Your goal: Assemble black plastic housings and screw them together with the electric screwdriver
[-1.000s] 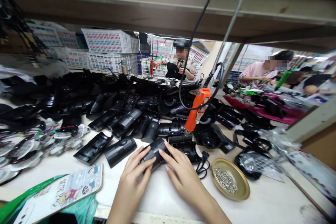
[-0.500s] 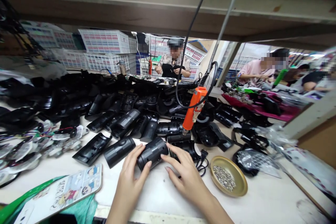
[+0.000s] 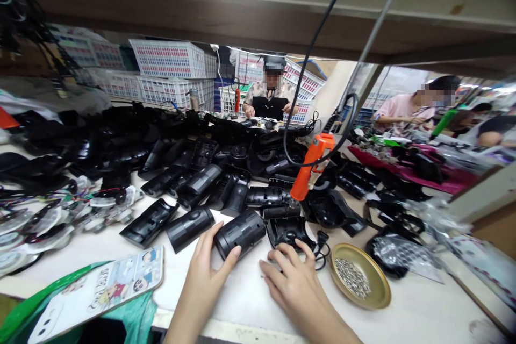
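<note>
Left hand: the left hand [image 3: 205,274] cups the near end of a black cylinder housing [image 3: 241,233], thumb and fingers loosely round it
Right hand: the right hand [image 3: 292,278] holds nothing, fingers curled, tips on the white bench [image 3: 250,295] at the edge of an open black shell [image 3: 288,231]
Housing position: lying on its side on the bench, between both hands, just in front of the row of black casings [image 3: 193,183]
Progress: this housing looks closed up; many loose black parts [image 3: 121,140] behind appear unassembled, so I judge much is left
Brass dish: the shallow brass dish [image 3: 363,296] holds a small heap of screws [image 3: 352,277], right of the right hand
Screwdriver: orange electric screwdriver [image 3: 309,172] hangs unused above the casings
Crates: white crates [image 3: 169,59] at the back, contents unclear
</note>
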A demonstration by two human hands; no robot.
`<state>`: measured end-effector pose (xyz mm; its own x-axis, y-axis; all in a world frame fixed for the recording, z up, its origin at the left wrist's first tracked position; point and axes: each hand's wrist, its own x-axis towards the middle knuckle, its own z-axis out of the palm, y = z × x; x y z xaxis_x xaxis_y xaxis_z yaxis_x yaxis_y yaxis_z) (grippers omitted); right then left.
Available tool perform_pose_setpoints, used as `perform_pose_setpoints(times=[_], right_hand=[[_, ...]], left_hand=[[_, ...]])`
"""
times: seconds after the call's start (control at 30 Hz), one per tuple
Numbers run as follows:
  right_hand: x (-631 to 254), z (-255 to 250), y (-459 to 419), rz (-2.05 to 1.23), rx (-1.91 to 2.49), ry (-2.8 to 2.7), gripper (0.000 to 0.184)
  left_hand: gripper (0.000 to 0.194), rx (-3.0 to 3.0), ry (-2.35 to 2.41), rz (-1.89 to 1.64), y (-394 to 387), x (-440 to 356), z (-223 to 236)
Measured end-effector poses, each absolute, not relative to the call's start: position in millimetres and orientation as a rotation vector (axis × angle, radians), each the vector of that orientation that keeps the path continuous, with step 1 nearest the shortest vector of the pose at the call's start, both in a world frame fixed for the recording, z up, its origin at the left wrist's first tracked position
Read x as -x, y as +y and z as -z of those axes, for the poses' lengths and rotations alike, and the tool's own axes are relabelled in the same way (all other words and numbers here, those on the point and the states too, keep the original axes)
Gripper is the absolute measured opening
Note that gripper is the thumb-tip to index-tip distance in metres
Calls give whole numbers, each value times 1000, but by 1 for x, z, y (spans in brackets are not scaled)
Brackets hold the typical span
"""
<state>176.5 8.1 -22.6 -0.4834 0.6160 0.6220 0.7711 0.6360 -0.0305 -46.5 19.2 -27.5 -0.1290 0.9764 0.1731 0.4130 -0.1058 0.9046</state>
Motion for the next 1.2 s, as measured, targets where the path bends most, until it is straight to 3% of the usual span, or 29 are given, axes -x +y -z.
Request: perform_pose_setpoints(times=[0.37, 0.67, 0.97, 1.2], right_hand=[[-157, 33, 10, 517, 908, -2290, 34], [-150, -18, 23, 53, 1021, -2145, 9], [-134, -3, 35, 137, 900, -2207, 18], [-167, -31, 11, 180, 928, -2185, 23]], left_hand=[[61, -1515, 1525, -1195, 18, 51, 28], [68, -1491, 1445, -1153, 20, 58, 31], [68, -1481, 1398, -1154, 21, 57, 30], [73, -1550, 1422, -1107, 15, 52, 25]])
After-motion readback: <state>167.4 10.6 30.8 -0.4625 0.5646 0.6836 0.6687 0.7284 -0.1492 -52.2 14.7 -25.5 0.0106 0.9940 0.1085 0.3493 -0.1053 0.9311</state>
